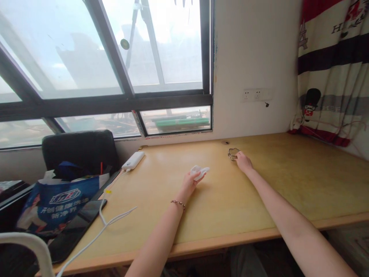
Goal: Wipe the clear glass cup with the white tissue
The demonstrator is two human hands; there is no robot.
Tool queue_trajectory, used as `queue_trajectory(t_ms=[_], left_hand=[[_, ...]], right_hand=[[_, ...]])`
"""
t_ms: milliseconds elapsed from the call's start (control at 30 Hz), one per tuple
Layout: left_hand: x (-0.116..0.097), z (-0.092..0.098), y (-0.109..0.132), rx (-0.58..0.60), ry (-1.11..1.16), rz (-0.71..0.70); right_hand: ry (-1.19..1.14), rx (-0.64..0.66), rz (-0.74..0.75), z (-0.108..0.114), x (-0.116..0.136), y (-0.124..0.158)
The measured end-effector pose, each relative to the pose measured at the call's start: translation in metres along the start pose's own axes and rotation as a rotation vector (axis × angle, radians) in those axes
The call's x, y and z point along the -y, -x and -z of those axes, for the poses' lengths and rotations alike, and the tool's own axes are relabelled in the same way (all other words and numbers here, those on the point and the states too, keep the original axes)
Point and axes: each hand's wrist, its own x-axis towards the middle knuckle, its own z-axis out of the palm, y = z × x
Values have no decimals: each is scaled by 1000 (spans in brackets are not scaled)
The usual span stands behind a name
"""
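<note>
My left hand [190,184] is closed around a crumpled white tissue or cloth [196,171], held just above the middle of the table. A bracelet [178,203] circles that wrist. Farther back and to the right, my right hand [244,161] pinches the near edge of a small see-through object with a thin dark rim [233,151]. It is at or just above the tabletop; too little detail shows to tell its kind. The wooden table [219,215] lies under both hands.
A white power bank [133,160] lies at the table's left edge, with a white cable [103,223] trailing forward. A dark flat panel [77,227], a blue bag [62,204] and a black chair [80,148] are at left. Window, wall sockets [252,94] and curtain [331,77] stand behind.
</note>
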Motion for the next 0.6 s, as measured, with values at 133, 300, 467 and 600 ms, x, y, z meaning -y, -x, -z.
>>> queue_trajectory(t_ms=[133, 300, 467, 600], left_hand=[[0, 0, 0, -26, 7, 5], [-1, 1, 0, -3, 3, 2], [-1, 1, -1, -19, 19, 10], [2, 3, -4, -43, 28, 21]], right_hand=[[20, 33, -27, 2, -28, -17], [22, 49, -73, 0, -47, -25], [24, 63, -102, -7, -60, -28], [21, 69, -126, -11, -62, -30]])
